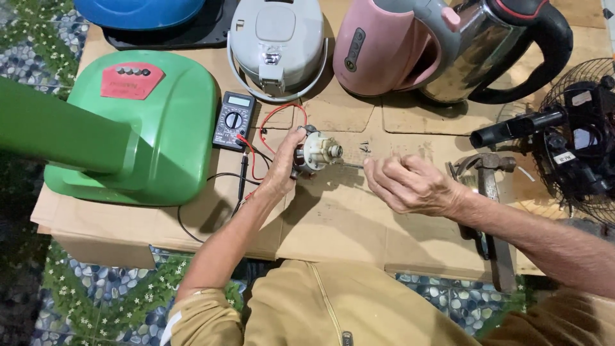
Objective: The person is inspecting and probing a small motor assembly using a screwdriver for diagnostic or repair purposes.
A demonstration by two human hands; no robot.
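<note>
At the centre of the frame the left hand (282, 170) wraps around a small electric motor (315, 152) — its grip is closed on the motor body, holding it just above the cardboard-covered worktop (333, 218) with the pale end cap and thin shaft (351, 165) turned toward the right of the frame. That pose seems chosen to steady the motor so the shaft end faces the other hand. The right hand (413, 186) sits right of centre, its fingers curled and pinched at the tip of the shaft; whether it grasps the shaft itself or a slim tool there I cannot tell.

Just left of the motor lies a black multimeter (234, 120), its red and black leads (253, 163) trailing under the left wrist — kept close, apparently for easy reach. A few tiny screws (365, 148) rest just above the shaft, set aside together. A hammer (490, 170) lies to the right, near a black fan with a wire guard (576, 141). A green fan base (138, 128) fills the left, and a grey cooker (277, 45) and pink kettle (384, 51) line the top.
</note>
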